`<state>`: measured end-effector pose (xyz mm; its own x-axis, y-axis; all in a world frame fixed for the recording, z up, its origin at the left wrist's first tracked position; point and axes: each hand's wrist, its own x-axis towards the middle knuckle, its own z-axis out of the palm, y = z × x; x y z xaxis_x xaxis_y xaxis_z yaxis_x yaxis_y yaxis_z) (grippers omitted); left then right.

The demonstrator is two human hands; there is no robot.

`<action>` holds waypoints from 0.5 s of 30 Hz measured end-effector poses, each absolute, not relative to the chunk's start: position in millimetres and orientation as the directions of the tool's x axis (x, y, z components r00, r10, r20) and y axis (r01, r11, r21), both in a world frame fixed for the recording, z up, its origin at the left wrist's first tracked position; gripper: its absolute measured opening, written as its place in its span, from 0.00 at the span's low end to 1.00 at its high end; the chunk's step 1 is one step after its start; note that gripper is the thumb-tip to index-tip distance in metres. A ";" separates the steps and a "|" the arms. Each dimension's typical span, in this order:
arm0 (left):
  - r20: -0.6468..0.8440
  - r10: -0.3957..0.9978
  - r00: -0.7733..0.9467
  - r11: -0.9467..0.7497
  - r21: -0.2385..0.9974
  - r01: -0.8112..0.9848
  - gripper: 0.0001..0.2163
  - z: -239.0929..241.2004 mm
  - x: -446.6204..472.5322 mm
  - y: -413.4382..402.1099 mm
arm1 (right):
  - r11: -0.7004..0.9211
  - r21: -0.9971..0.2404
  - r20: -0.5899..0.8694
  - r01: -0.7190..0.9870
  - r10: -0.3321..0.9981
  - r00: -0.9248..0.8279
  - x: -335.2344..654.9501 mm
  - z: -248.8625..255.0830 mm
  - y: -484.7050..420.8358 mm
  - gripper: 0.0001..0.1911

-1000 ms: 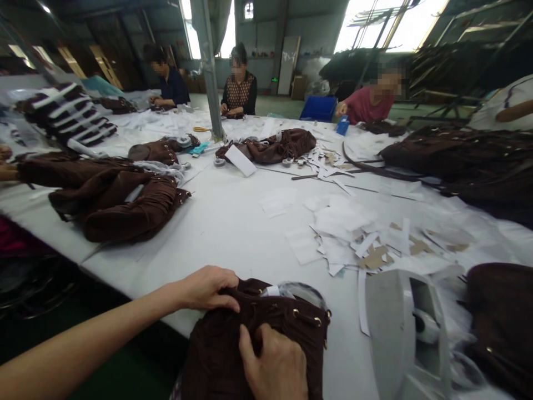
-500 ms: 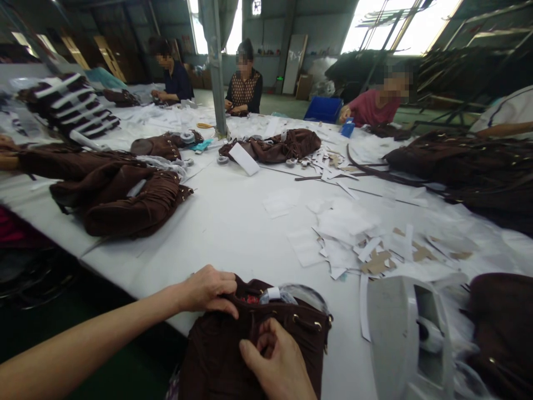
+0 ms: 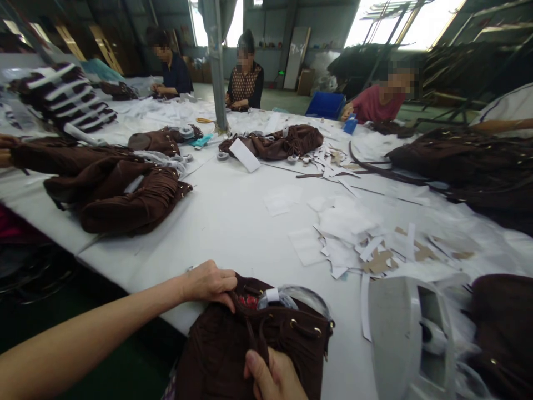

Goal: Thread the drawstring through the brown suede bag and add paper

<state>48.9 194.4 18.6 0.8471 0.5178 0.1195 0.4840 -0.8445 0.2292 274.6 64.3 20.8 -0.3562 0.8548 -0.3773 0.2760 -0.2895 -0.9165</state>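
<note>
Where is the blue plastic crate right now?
The blue crate sits in the background beyond the far edge of the white table, right of centre, just left of the person in the red top.

White worktable [image 3: 233, 222], brown bags [image 3: 120, 191], paper scraps [image 3: 353, 233], tape rolls [image 3: 222, 156], cardboard offcuts [image 3: 377, 261]

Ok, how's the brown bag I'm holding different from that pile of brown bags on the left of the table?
The brown bag sits at the table's near edge, mouth open with clear plastic stuffing showing, gripped by the left hand and right hand. The pile of brown bags lies untouched, slumped on its side, several heaped together. Both are dark brown suede-like with gold hardware.
</note>
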 end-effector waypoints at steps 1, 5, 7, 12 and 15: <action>0.113 0.495 0.862 -0.862 0.193 0.469 0.22 16.4 47.8 197.3 | -0.256 -0.921 -0.354 0.293 0.864 -0.357 275.6 17.2 62.7 0.30; 0.076 0.415 0.907 -0.908 0.095 0.408 0.21 12.1 42.7 207.6 | -0.233 -0.912 -0.353 0.339 0.867 -0.353 279.9 7.7 57.5 0.30; 0.049 0.396 0.917 -0.917 0.078 0.391 0.21 11.9 40.9 211.2 | -0.238 -0.908 -0.362 0.345 0.860 -0.359 281.1 6.3 56.4 0.30; 0.016 0.442 0.897 -0.884 0.179 0.432 0.20 13.6 43.9 217.4 | -0.265 -0.919 -0.370 0.292 0.836 -0.406 279.5 10.1 59.1 0.30; -0.006 0.497 0.868 -0.838 0.257 0.481 0.17 21.2 47.8 216.9 | -0.332 -0.918 -0.393 0.215 0.830 -0.397 277.6 14.6 58.9 0.28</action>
